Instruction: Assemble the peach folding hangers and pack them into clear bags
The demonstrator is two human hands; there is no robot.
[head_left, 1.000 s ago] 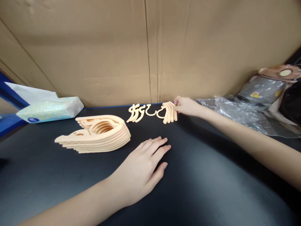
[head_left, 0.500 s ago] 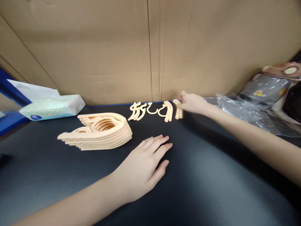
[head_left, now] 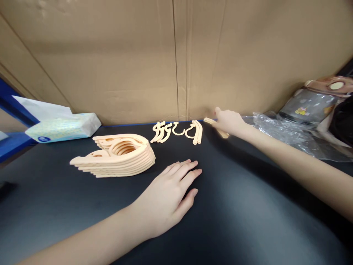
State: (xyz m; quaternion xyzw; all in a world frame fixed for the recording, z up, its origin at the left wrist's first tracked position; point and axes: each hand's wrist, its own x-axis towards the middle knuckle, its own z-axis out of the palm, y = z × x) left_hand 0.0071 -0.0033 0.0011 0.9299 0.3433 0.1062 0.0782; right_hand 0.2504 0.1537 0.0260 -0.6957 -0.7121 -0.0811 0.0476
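My left hand (head_left: 168, 197) lies flat and open on the black table (head_left: 248, 206), palm down, holding nothing. My right hand (head_left: 227, 122) reaches to the far edge and is closed on a peach plastic bar (head_left: 209, 121), lifted a little to the right of the row. A row of peach hooks and bars (head_left: 176, 131) lies along the back of the table. A stack of peach folding hanger bodies (head_left: 117, 156) sits left of my left hand.
A cardboard wall (head_left: 176, 59) closes the back. A pack of tissues (head_left: 59, 127) lies at the far left by a blue frame. Crumpled clear plastic (head_left: 286, 132) and a bottle with a brown lid (head_left: 317, 101) sit at the far right.
My right hand has pulled a peach bar out of the row and moved it to the right, turning it off the table. My left hand has stayed flat in place.
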